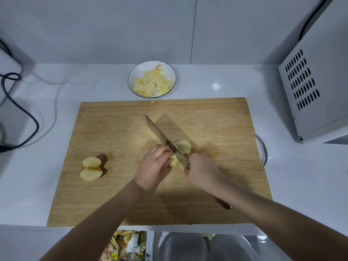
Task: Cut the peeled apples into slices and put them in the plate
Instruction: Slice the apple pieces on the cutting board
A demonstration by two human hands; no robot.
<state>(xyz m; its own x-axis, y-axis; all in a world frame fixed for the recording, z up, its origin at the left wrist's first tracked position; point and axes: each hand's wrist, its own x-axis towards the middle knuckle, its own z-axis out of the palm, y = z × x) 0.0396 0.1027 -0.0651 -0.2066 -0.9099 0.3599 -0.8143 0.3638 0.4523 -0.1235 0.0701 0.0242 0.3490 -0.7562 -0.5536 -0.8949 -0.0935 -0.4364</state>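
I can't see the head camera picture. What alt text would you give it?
Seen from above, a person's right hand slices a peeled apple piece with a knife on a wooden cutting board while the left hand steadies it. A plate of slices sits behind; another apple half waits left.

Plate [131,76] behind cutting board [207,119]; apple half [91,168] on board's left.

The left hand [154,162] covers most of the apple piece [173,160] under cut; only a sliver shows beside the knife [165,141]. The right hand [202,171] conceals the knife grip, apart from the handle end below the wrist. The appliance [318,87] at right and the black cable [17,110] at left are cut off by the frame edges. The contents of the bin [128,245] below the counter are indistinct.
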